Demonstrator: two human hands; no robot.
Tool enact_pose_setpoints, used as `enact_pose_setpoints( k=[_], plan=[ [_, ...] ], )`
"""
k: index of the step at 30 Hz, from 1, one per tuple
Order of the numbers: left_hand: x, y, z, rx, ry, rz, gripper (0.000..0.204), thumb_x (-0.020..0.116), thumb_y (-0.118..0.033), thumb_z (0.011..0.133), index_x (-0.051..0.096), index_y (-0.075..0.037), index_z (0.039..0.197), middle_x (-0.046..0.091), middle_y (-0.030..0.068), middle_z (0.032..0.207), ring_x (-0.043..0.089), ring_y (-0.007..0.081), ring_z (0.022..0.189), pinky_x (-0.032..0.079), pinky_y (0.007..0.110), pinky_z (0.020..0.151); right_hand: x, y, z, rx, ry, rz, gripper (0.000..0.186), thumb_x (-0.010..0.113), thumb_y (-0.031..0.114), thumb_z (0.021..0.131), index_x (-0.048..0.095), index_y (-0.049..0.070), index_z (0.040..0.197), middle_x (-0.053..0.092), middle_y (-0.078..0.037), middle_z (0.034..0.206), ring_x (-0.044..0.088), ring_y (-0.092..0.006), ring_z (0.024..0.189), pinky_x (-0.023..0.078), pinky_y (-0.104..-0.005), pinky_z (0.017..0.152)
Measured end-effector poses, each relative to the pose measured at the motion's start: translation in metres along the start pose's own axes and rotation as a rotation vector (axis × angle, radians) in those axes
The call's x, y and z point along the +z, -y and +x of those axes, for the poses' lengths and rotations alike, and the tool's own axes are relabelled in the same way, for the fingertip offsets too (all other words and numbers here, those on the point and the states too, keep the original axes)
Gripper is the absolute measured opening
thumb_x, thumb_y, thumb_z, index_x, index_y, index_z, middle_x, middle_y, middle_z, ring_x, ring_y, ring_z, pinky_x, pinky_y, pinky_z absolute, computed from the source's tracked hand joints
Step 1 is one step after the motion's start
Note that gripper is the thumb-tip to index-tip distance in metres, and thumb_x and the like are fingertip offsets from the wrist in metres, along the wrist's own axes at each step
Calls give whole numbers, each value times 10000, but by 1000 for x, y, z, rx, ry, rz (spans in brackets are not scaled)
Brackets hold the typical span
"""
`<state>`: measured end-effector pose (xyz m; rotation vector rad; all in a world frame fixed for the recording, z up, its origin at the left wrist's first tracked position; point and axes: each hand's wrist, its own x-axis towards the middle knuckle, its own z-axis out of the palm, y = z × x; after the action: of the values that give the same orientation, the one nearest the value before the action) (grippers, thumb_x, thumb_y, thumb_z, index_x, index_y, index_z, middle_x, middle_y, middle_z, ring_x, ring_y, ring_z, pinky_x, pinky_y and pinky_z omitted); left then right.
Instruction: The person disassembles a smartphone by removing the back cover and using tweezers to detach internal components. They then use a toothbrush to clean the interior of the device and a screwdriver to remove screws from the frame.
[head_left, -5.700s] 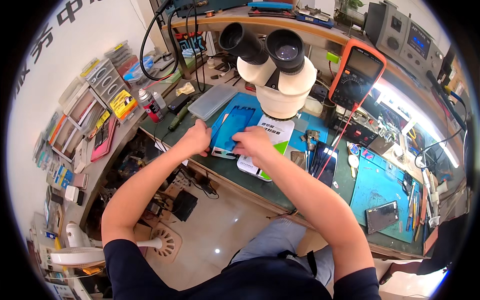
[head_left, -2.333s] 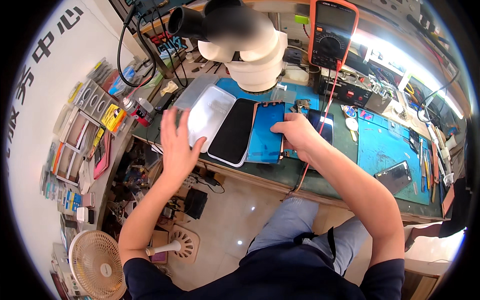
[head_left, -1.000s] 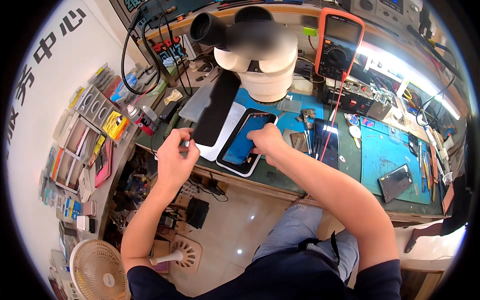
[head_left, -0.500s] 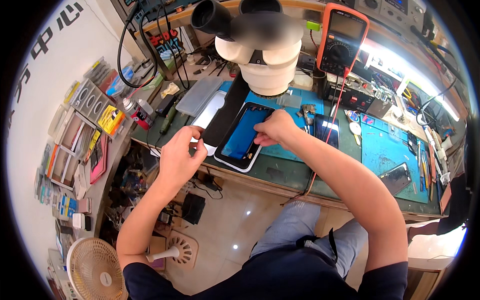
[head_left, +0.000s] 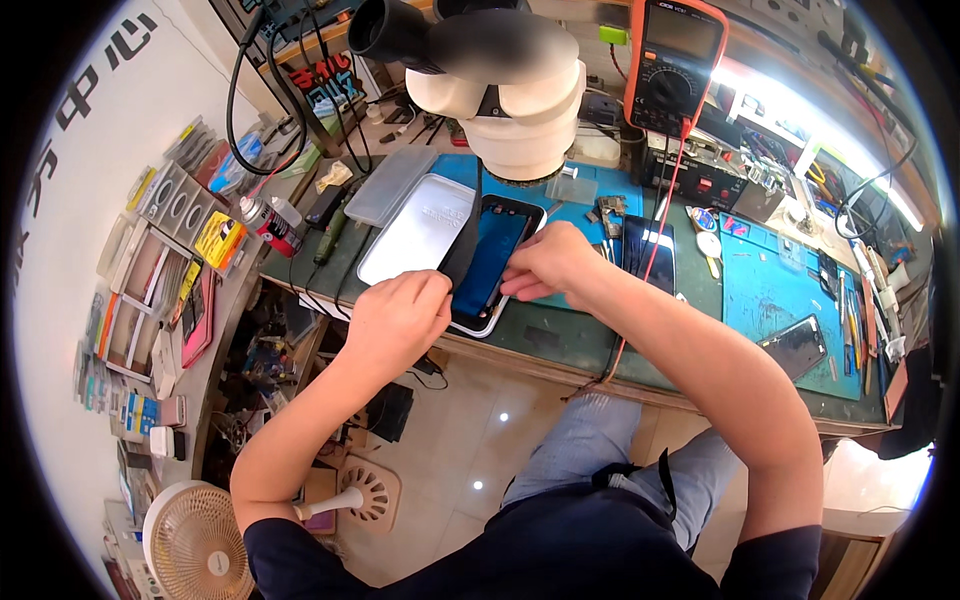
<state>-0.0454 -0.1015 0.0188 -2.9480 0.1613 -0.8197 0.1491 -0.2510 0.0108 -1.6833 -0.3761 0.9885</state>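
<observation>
My left hand (head_left: 402,315) has its fingers closed on the near end of a thin black panel (head_left: 465,252), which stands tilted, almost edge-on. To its right lies an opened phone-shaped frame with a blue inner face (head_left: 498,245), bordered by a white rim (head_left: 542,216). My right hand (head_left: 552,262) has its thumb and fingers closed at the right edge of that frame; whether they grip it or only press on it is hidden. On the panel's left is a shiny white tray (head_left: 420,228) with rounded corners.
A microscope (head_left: 520,120) overhangs the work from behind. A red multimeter (head_left: 672,75) stands at the back, its red lead crossing the bench. Another phone (head_left: 648,245) lies to the right, beside small parts. A clear plastic lid (head_left: 393,185) and a spray can (head_left: 270,228) are left.
My left hand has moved right and taken hold of the black panel's near end. The panel has swung rightward over the phone frame, uncovering the white tray. My right hand stays at the frame's edge.
</observation>
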Motion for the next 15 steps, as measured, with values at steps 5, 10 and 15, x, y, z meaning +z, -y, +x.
enact_pose_setpoints(
  k=[5, 10, 15],
  plan=[
    [2, 0, 1, -29, -8, -60, 241, 765, -19, 842, 625, -63, 1033, 760, 82, 1040, 746, 305, 850, 601, 399, 726, -5, -11, -17, -530, 16, -663, 169, 708, 120, 948, 791, 16, 1052, 803, -156, 1025, 794, -289, 818, 639, -389, 737],
    [-6, 10, 9, -97, -41, -44, 230, 750, -24, 865, 630, -54, 1059, 783, 95, 1098, 756, 324, 882, 606, 412, 742, 2, -27, -8, -925, -92, -1085, 127, 776, 183, 893, 761, 75, 957, 710, -76, 948, 713, -295, 985, 611, -405, 815],
    [-20, 23, 6, -107, -93, 6, 225, 740, 1, 876, 622, -57, 1058, 790, 98, 1112, 771, 323, 918, 616, 398, 768, -9, -1, 20, -1370, 131, -1327, 171, 819, 212, 831, 736, 95, 925, 689, -51, 963, 700, -248, 1040, 620, -395, 775]
  ],
)
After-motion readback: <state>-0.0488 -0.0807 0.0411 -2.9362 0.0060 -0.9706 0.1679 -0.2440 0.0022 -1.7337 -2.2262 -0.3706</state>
